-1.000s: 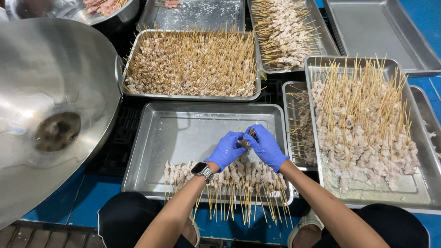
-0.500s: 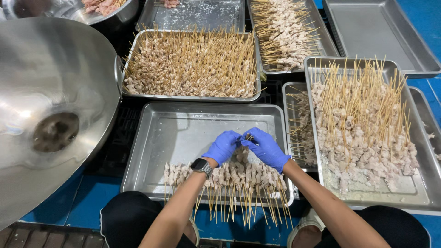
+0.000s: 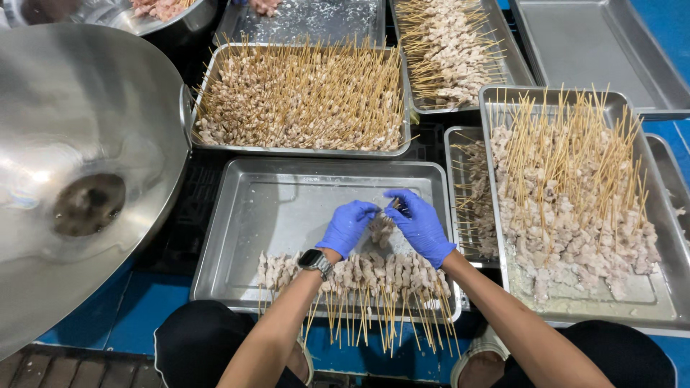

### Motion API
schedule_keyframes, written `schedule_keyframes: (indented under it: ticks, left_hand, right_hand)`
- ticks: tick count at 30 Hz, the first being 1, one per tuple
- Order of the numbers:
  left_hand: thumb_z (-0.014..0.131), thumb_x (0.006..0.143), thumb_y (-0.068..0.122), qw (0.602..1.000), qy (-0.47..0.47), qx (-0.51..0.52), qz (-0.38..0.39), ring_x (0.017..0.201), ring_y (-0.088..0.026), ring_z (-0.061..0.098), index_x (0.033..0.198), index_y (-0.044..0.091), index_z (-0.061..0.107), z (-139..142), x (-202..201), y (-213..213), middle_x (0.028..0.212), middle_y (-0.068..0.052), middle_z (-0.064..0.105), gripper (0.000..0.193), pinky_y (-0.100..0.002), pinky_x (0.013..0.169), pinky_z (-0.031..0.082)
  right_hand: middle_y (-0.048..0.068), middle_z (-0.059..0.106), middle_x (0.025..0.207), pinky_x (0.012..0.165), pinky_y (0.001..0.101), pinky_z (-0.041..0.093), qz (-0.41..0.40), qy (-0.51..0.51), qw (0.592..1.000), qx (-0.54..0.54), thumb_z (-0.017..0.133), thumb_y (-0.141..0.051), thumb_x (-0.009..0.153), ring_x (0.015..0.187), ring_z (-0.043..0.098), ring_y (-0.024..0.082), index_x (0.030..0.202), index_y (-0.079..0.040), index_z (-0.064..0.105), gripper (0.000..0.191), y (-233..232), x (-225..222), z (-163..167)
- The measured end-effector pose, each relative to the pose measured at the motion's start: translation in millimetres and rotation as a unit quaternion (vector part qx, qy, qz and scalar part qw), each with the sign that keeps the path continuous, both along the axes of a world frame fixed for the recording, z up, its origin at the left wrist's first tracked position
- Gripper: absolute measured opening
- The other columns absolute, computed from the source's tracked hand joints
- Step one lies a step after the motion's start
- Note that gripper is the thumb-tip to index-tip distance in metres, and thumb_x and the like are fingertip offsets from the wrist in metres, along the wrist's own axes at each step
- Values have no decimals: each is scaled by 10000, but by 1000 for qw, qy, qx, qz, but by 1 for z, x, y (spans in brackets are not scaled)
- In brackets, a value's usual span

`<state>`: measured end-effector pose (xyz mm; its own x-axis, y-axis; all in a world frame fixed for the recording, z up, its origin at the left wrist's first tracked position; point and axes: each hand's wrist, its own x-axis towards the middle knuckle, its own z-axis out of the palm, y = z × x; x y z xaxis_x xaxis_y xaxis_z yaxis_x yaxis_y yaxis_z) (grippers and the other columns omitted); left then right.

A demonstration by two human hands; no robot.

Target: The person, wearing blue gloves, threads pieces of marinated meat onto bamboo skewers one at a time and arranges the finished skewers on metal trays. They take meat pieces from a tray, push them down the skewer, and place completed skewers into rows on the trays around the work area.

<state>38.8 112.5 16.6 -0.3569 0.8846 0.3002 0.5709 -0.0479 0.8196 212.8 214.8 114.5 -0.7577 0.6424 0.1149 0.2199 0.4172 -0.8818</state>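
Note:
Both my hands wear blue gloves and meet over a steel tray (image 3: 244, 223). My left hand (image 3: 346, 227) and my right hand (image 3: 418, 224) pinch a meat skewer (image 3: 381, 227) between them, fingers closed on the pale meat pieces. A row of finished meat skewers (image 3: 359, 276) lies along the tray's near edge, sticks poking out over the rim toward me. A dark watch sits on my left wrist.
A large steel bowl (image 3: 65, 179) fills the left side. Behind the tray stands a tray piled with skewers (image 3: 302, 100); another heaped tray (image 3: 575, 194) is at the right. An empty tray (image 3: 596, 50) sits far right, blue floor below.
My hands stay together over the tray, shifting only slightly as they work the skewer. The row of finished skewers has not moved.

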Motion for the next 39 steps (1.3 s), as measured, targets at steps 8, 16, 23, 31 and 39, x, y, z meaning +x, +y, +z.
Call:
schedule_keyframes:
  ticks: [8,16,23,31,39]
  left_hand:
    - [616,923,62,987,155,25,-27,961,-373,659,1052,76,689,9,15,4,1021,-154,668,148,-436,860,551]
    - [771,833,214,999,7,-47,-23,827,-350,670,1100,84,718,43,20,-5,904,-164,669,301,-418,757,542]
    - [784,863,225,999,33,-26,-15,867,-395,678,995,67,725,18,15,-3,915,-182,690,215,-437,742,536]
    - [708,910,188,995,-73,60,19,900,-260,749,1120,103,723,60,-6,-51,1014,-102,741,227,-353,792,588]
    - [758,905,214,978,95,1,186,804,-256,739,1049,121,786,113,-81,-173,927,-126,724,173,-346,714,578]
  right_hand:
    - [89,682,992,783,330,552,45,-1,995,90,706,-243,961,859,684,208,1115,-80,696,224,-3,0,-3]
    - [114,649,980,761,353,547,59,8,995,81,706,-215,940,842,666,238,1087,-59,697,214,-10,0,0]
    - [60,683,985,761,352,547,96,-34,989,109,704,-205,918,849,685,239,1117,-101,721,225,-21,1,19]
    - [147,604,1151,845,366,564,105,59,974,191,736,-281,905,977,669,270,1469,-142,513,622,-48,2,43]
    - [156,573,1229,849,342,583,55,60,975,208,729,-286,925,1000,663,236,1371,-114,577,502,-37,12,58]
